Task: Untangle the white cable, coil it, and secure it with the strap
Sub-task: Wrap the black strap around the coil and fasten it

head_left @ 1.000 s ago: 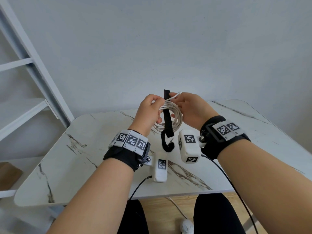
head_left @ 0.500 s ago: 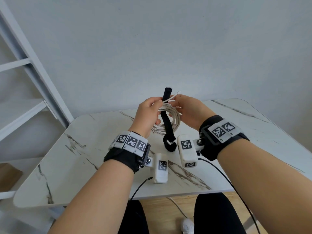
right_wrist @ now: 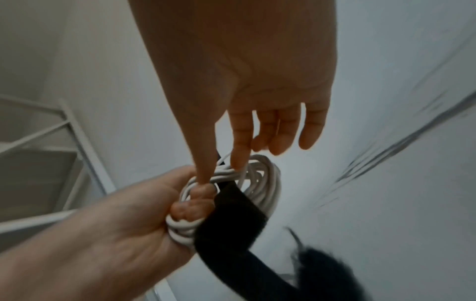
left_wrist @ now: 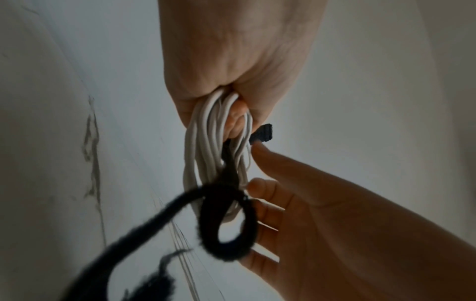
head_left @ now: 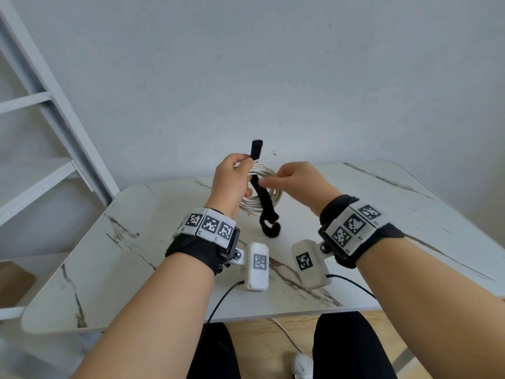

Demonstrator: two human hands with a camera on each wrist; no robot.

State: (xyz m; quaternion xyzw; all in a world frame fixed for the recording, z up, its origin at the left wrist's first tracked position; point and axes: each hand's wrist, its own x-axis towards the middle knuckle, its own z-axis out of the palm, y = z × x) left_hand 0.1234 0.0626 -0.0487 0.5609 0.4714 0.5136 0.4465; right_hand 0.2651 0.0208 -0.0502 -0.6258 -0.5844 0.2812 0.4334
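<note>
Left hand [head_left: 232, 179] raised above the bench [head_left: 410, 214], fingers curled tight round the top of the cable [head_left: 263, 184], gripping the coil. Cable wound in several white loops, hanging below that fist clear of the bench, one free end poking up and right past the knuckles. Strap [head_left: 261, 192] black, threaded through the coil: upper end standing upright above the left hand, lower part dropping down the front of the loops and curling into a small ring at the bottom, just over the bench surface. Pinned with the cable inside the left grip, by the look of the left wrist view.

Right hand [head_left: 297, 181] just right of the coil, blurred, fingers relaxed and spread, holding nothing. From the right wrist view, index fingertip [right_wrist: 238, 160] touching the top loops; thumb reaching toward the left hand's fingers; remaining fingers loose and apart from the cable.

White shelf [head_left: 41, 173] at far left beside the bench. Legs in black and a white shoe [head_left: 302, 366] below the near edge.
</note>
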